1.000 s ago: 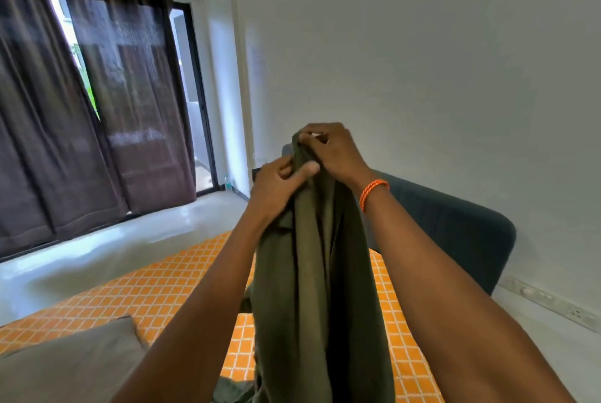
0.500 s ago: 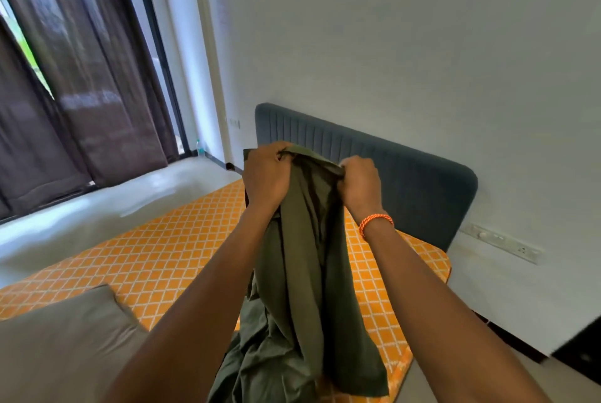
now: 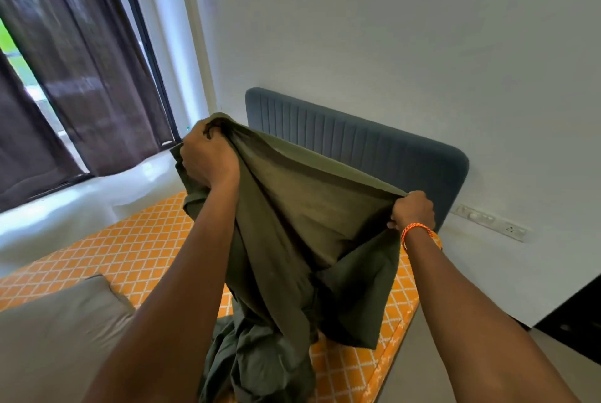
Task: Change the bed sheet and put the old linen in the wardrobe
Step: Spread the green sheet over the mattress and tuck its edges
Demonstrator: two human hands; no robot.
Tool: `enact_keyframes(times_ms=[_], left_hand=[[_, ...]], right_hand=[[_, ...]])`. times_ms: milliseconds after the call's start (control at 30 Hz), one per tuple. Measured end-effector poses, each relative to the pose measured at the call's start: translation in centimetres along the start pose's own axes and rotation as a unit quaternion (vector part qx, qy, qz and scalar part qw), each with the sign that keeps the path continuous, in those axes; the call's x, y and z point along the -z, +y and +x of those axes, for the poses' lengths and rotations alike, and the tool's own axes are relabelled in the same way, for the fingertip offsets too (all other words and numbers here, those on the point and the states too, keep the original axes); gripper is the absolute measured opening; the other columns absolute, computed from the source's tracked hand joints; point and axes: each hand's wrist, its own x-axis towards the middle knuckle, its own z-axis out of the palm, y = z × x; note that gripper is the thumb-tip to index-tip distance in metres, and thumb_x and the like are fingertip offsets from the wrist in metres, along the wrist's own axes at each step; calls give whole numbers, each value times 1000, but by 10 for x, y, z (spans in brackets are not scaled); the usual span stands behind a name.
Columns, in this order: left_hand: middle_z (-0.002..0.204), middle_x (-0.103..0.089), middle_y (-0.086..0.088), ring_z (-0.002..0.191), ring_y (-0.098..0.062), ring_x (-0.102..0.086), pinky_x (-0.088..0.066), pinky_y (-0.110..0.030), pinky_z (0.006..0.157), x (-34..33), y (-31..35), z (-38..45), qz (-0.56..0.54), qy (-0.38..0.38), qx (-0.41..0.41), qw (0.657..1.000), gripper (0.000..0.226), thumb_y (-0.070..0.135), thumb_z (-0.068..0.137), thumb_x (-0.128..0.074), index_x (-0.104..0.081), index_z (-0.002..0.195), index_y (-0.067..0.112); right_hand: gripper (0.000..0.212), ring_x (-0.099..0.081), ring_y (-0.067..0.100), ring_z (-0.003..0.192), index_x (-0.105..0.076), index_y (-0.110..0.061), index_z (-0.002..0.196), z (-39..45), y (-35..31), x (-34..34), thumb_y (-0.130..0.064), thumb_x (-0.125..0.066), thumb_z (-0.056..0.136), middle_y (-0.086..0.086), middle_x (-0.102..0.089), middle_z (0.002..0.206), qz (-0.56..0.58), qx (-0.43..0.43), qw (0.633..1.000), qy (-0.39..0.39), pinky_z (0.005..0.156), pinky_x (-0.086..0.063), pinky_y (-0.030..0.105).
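Observation:
An olive-green bed sheet (image 3: pixel 302 240) hangs in front of me over the bed, its top edge stretched between my two hands. My left hand (image 3: pixel 208 157) grips one bunched corner up at the left. My right hand (image 3: pixel 412 210), with an orange band at the wrist, grips the edge lower at the right. The sheet's lower part lies crumpled on the mattress (image 3: pixel 130 249), which has an orange cover with a white lattice pattern.
A blue-grey padded headboard (image 3: pixel 374 142) stands against the white wall behind the sheet. A grey pillow (image 3: pixel 55 337) lies at the lower left. Dark curtains (image 3: pixel 81 77) cover the window on the left. A switch panel (image 3: pixel 491 222) sits on the wall at the right.
My hands have drawn apart, the right one moving right and down, so the sheet's top edge is spread wide. The view has tilted down toward the headboard.

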Motion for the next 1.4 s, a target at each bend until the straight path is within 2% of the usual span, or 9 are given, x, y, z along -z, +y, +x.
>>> enact_keyframes(times_ms=[100,200,433,533,700,867,1067,1267,1400], left_hand=[[99,-76,-7,87,-26,-66,-41,-32,71,-1,-10,2,8,-11,3,1000,28,20,102,-51,-79,105,19],[93,-74,-9,88,-31,-68,-42,-34,69,-7,-15,-3,15,-24,11,1000,28,25,103,-51,-76,98,13],[117,-74,-8,108,-30,-66,-41,-32,80,-10,-27,-6,57,-27,-3,998,32,26,109,-47,-76,120,18],[116,-74,-10,109,-33,-66,-39,-33,78,-12,-34,0,76,-30,1,997,32,33,110,-48,-75,117,18],[109,-74,-9,104,-34,-66,-42,-37,76,-23,-43,5,102,-38,15,994,33,35,109,-45,-74,107,19],[108,-74,-12,103,-36,-66,-42,-38,78,-37,-57,1,111,-85,15,990,34,26,109,-40,-73,104,16],[113,-75,-11,107,-37,-68,-53,-51,96,-67,-73,-13,73,-167,-15,983,33,24,108,-39,-72,109,18],[119,-72,14,113,-6,-64,-49,-38,110,-120,-48,-43,-69,-247,-6,966,40,20,107,-41,-76,123,32],[112,-64,34,103,21,-56,-50,-25,105,-160,-30,-67,-119,-266,-8,957,38,17,110,-42,-77,119,31]], right_hand=[[7,-74,25,55,-58,-13,96,1,8,-1,-13,-56,103,7,-73,68,45,12,999,-25,69,-65,50],[26,-74,27,67,-62,-23,85,12,12,-18,-28,-45,103,5,-74,77,48,54,997,-5,71,-64,50],[27,-64,22,81,-63,-14,97,-11,-7,-4,-23,-43,112,5,-67,91,99,130,976,143,70,-54,34],[25,-64,21,95,-65,-13,106,3,-4,6,-22,-42,111,7,-66,108,153,143,958,196,86,-59,37],[30,-53,15,125,-67,-22,131,15,-2,8,-21,-45,111,1,-50,144,227,216,941,125,108,-39,21],[34,-49,21,138,-64,-29,137,15,6,5,-21,-44,112,0,-44,154,259,180,944,97,113,-42,35],[37,-50,7,137,-60,-37,141,11,15,27,-26,-40,112,-13,-53,150,319,126,923,173,117,-43,31],[46,-39,12,148,-45,-36,155,36,4,49,-22,-37,113,-2,-40,164,347,152,915,137,119,-33,23],[47,-44,-23,123,-43,-28,158,74,7,55,-14,-36,113,8,-28,169,355,165,911,127,88,-30,-9]])
